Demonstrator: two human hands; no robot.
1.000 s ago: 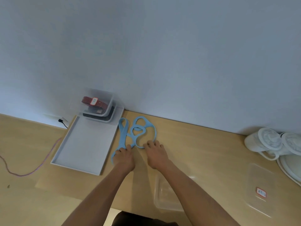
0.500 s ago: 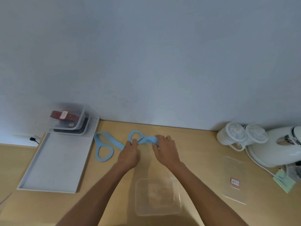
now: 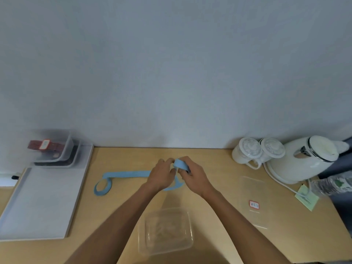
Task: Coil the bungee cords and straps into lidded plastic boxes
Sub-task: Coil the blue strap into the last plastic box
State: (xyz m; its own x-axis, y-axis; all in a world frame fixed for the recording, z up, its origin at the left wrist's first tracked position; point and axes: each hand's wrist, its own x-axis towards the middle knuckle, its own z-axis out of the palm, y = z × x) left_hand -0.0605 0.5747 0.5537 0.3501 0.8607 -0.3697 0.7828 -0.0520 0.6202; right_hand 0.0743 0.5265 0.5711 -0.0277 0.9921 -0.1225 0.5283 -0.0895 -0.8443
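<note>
Currently the desk (image 3: pixel 215 168) carries the clear box (image 3: pixel 142 235), open and nearest the person. Beyond it the blue strap (image 3: pixel 129 174) trails flat leftward, its near end pinched into a first turn between left hand (image 3: pixel 162 175) and right hand (image 3: pixel 195 177), held close together. Advised: keep wraps flat and snug, feeding slack evenly, so the coil fits the box.

we lose part of the blue strap (image 3: pixel 129 173) behind the left hand (image 3: pixel 162 177) and right hand (image 3: pixel 196 180). left of the strap the grey tray (image 3: pixel 47 197) runs off the edge; right of it, a red label (image 3: pixel 254 204) is too small to read.
</note>
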